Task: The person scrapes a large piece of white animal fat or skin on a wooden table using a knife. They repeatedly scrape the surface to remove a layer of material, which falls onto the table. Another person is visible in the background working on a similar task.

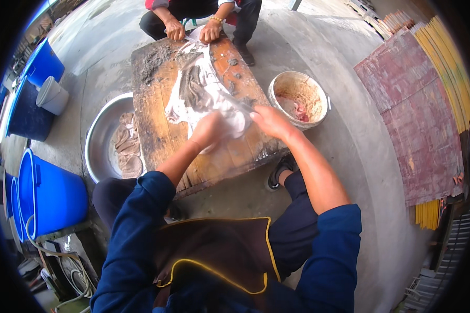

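A wet white and grey-brown sheet of tripe (196, 91) lies spread along a worn wooden board (156, 135). My left hand (209, 130), a little blurred, is closed on its near part. With bent fingers my right hand (270, 122) grips a stretched edge of the tripe at the board's right side. Between my hands the near end is pulled up and smeared by motion. At the far end of the board, another person's two hands (193, 32) hold the tripe's opposite end. Grey sludge (154, 61) coats the board's far left.
Left of the board stands a metal basin (96, 151) with brownish folded pieces in it. A dirty white bucket (304, 125) with reddish matter stands at right. Blue tubs (60, 195) line the left, beside a hose (70, 255). Reddish panels (412, 120) are stacked far right.
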A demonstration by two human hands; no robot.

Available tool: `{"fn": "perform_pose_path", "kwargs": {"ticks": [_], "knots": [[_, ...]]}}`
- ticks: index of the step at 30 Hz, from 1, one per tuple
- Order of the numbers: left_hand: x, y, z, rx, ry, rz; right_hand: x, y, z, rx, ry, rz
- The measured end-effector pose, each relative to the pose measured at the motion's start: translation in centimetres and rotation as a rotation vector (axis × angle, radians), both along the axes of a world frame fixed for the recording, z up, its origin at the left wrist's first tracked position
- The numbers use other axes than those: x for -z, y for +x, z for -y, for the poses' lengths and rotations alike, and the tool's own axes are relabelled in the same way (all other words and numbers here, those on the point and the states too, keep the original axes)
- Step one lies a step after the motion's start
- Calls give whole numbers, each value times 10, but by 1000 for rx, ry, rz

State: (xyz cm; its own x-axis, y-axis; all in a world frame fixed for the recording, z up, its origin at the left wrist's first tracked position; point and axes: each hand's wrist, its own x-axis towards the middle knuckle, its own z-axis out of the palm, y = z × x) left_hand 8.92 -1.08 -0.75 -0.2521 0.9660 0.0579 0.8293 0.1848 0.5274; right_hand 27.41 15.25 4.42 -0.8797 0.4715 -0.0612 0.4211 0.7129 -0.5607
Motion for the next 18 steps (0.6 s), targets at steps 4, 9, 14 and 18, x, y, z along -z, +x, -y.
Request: {"fn": "perform_pose_path", "kwargs": {"ticks": [4, 9, 14, 18], "knots": [[-3, -1, 11, 62, 75, 130, 0, -3, -3, -16, -21, -31], [34, 17, 36, 172, 170, -10, 10, -3, 13, -131, 120, 125], [48, 23, 50, 225, 363, -163, 20, 2, 44, -170, 228, 325], [49, 28, 56, 166, 297, -145, 21, 2, 55, -186, 268, 313]]}}
